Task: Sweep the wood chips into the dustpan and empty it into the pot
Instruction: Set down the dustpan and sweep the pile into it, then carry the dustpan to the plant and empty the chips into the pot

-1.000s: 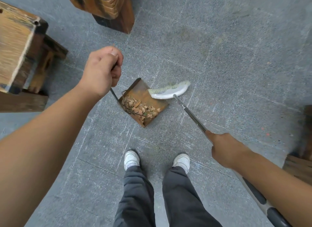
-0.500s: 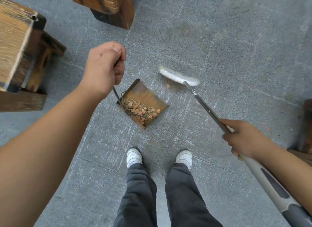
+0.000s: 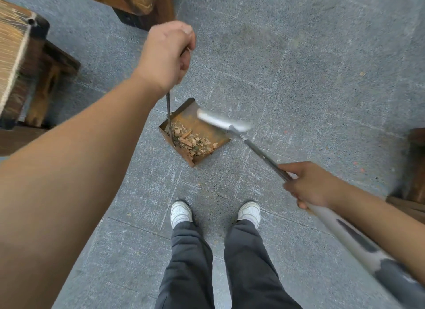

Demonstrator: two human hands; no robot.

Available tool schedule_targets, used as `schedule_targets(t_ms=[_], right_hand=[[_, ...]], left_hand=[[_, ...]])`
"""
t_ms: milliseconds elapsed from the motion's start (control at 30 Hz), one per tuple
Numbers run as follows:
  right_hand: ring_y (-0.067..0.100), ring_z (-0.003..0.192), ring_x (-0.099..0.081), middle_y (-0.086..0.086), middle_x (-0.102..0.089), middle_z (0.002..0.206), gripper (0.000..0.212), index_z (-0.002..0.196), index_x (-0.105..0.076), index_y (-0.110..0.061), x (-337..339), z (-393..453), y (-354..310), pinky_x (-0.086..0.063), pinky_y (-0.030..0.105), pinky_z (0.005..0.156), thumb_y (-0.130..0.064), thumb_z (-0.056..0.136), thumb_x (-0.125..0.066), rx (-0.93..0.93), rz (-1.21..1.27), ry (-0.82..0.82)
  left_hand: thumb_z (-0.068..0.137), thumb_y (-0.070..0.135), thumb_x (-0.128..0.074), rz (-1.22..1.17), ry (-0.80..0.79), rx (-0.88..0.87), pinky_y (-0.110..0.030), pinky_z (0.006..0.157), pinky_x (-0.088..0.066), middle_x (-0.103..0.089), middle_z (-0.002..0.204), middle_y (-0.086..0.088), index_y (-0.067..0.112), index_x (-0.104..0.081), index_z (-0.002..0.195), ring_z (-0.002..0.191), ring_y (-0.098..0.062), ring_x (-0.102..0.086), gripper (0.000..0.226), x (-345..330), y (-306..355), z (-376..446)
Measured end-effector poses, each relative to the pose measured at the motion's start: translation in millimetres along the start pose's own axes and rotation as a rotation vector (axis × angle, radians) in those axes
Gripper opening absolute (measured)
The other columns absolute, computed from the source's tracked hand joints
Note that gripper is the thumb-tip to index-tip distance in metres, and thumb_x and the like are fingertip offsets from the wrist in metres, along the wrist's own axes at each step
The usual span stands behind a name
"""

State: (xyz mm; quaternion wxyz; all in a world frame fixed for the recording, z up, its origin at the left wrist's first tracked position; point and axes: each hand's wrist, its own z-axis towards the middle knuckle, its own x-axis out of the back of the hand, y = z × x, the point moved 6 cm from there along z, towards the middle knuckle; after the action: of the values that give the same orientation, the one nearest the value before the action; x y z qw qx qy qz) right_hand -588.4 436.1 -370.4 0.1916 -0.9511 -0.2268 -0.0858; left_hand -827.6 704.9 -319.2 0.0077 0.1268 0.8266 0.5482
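The left hand (image 3: 164, 55) grips the upright rod of the rusty dustpan (image 3: 213, 137) on the stone floor (image 3: 299, 78), wood chips (image 3: 192, 141) heaped inside. The right hand's (image 3: 310, 186) fingers wrap the broom (image 3: 257, 151) handle; its blurred head seems to lie at the pan's mouth.

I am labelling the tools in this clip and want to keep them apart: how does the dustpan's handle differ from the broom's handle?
The dustpan handle is a thin dark rod, near upright, gripped at its top by the left hand. The broom handle is thicker and silvery, widening to a grey and black grip, slanted low, held partway along by the right hand. Both are long and meet at the rusty dustpan.
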Motion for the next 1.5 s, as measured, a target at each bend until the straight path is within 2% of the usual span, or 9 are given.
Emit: schedule_targets(t_ms=[167, 367, 500, 700, 767, 900, 1067, 1200, 1500], right_hand=[[0.024, 0.031, -0.05, 0.003, -0.051, 0.043, 0.059, 0.098, -0.062, -0.062, 0, -50, 19, -0.042, 0.024, 0.035, -0.005, 0.089, -0.057, 0.041, 0.075, 0.002], [0.023, 0.031, -0.052, 0.011, -0.056, 0.05, 0.051, 0.131, -0.056, -0.029, 17, -8, -9, -0.043, 0.026, 0.033, 0.0, 0.089, -0.053, 0.034, -0.015, 0.175], [0.016, 0.03, -0.055, 0.014, -0.063, 0.067, 0.053, 0.138, -0.052, -0.021, -10, 10, -17, -0.045, 0.024, 0.033, 0.0, 0.089, -0.051, 0.023, -0.107, 0.122], [0.016, 0.031, -0.056, -0.009, -0.057, 0.056, 0.055, 0.136, -0.055, -0.028, -60, -15, -13, -0.04, 0.017, 0.032, -0.002, 0.087, -0.052, 0.068, -0.096, -0.031], [0.019, 0.032, -0.058, -0.009, -0.057, 0.045, 0.056, 0.131, -0.059, -0.032, -66, -37, -12, -0.04, 0.018, 0.032, -0.002, 0.085, -0.049, 0.089, -0.122, -0.03], [0.021, 0.034, -0.059, 0.004, -0.062, 0.061, 0.049, 0.122, -0.064, -0.02, -67, -85, -26, -0.039, 0.019, 0.03, 0.002, 0.082, -0.046, 0.078, -0.148, 0.034], [0.024, 0.037, -0.058, 0.011, -0.057, 0.062, 0.039, 0.117, -0.063, -0.008, -52, -133, -71, -0.046, 0.024, 0.034, 0.0, 0.081, -0.048, 0.017, -0.099, 0.093], [0.029, 0.047, -0.059, 0.016, -0.058, 0.061, 0.031, 0.111, -0.062, 0.002, -43, -170, -114, -0.051, 0.034, 0.049, 0.003, 0.084, -0.048, 0.026, -0.057, 0.161], [0.029, 0.047, -0.057, 0.014, -0.057, 0.048, 0.018, 0.087, -0.064, 0.009, 40, -202, -184, -0.048, 0.033, 0.053, 0.006, 0.082, -0.047, 0.068, 0.002, 0.238]], left_hand=[[0.078, 0.012, -0.038, -0.066, -0.136, -0.057, -0.011, 0.044, -0.018, -0.028, 0.039, 0.008, 0.022, -0.049, 0.055, 0.035, -0.008, -0.019, 0.027, 0, -14, -19], [0.091, 0.007, -0.034, -0.059, -0.127, -0.063, -0.013, 0.042, -0.016, -0.028, 0.039, 0.01, 0.015, -0.045, 0.062, 0.035, -0.006, -0.021, 0.032, -5, -9, -19], [0.096, 0.007, -0.034, -0.03, -0.134, -0.078, -0.013, 0.042, -0.016, -0.029, 0.038, 0.012, 0.014, -0.044, 0.064, 0.034, -0.004, -0.023, 0.034, -10, -7, -18], [0.088, 0.013, -0.038, -0.057, -0.147, -0.102, -0.014, 0.041, -0.017, -0.032, 0.04, 0.013, 0.014, -0.046, 0.065, 0.036, -0.004, -0.025, 0.025, -3, -10, -22], [0.084, 0.015, -0.039, -0.064, -0.133, -0.092, -0.014, 0.04, -0.019, -0.034, 0.04, 0.014, 0.015, -0.047, 0.064, 0.038, -0.004, -0.027, 0.021, 7, -13, -28], [0.087, 0.004, -0.033, -0.049, -0.183, -0.022, -0.018, 0.04, -0.015, -0.034, 0.044, 0.012, 0.017, -0.045, 0.065, 0.041, -0.006, -0.027, 0.028, 24, -5, -45], [0.086, 0.003, -0.031, 0.014, -0.294, 0.037, -0.024, 0.047, -0.015, -0.036, 0.047, 0.003, 0.017, -0.047, 0.067, 0.041, -0.01, -0.027, 0.029, 38, 47, -82], [0.085, 0.022, -0.046, 0.116, -0.448, 0.087, -0.026, 0.047, -0.024, -0.043, 0.05, 0.006, 0.021, -0.043, 0.07, 0.042, -0.013, -0.035, 0.015, 19, 96, -110], [0.091, 0.037, -0.053, 0.441, -0.188, -0.203, -0.034, 0.062, -0.039, -0.049, 0.063, -0.003, 0.021, -0.043, 0.063, 0.06, -0.022, -0.044, 0.034, -29, 231, -83]])
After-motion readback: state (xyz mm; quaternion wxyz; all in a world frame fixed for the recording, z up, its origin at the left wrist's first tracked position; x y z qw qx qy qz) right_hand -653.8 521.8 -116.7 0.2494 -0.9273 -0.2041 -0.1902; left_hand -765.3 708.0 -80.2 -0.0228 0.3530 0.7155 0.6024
